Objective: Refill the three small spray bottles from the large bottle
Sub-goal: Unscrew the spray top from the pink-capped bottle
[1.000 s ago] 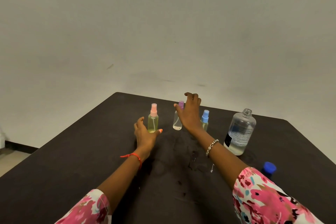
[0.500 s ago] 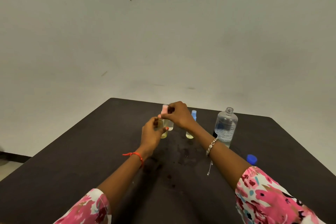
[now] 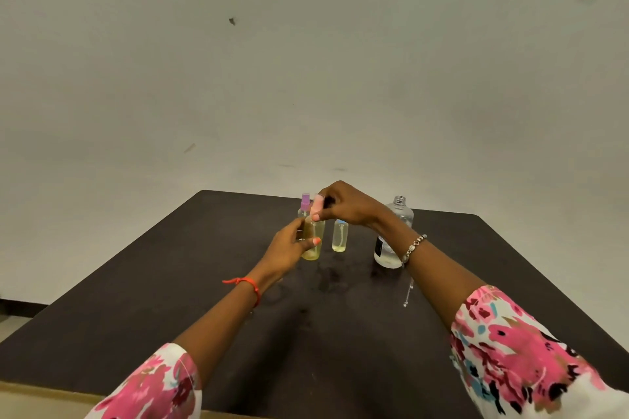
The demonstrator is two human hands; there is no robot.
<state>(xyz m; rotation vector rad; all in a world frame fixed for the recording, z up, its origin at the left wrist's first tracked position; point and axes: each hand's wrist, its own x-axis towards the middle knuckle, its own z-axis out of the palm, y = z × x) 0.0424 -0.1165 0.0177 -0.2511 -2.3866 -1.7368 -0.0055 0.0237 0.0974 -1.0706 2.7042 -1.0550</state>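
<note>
Where large bottle (image 3: 401,214) stands, black table (image 3: 136,316), wall (image 3: 306,78).

Black table (image 3: 136,309), pink-capped yellow bottle (image 3: 313,238), purple cap (image 3: 305,198), pink floral sleeves (image 3: 520,350), red wrist string (image 3: 250,284)

a bare indoor room: scuffed pale wall (image 3: 306,61) beyond the gripped pink-capped bottle (image 3: 315,235), dark table (image 3: 136,316) beneath it, dark skirting (image 3: 13,305) far left.
</note>
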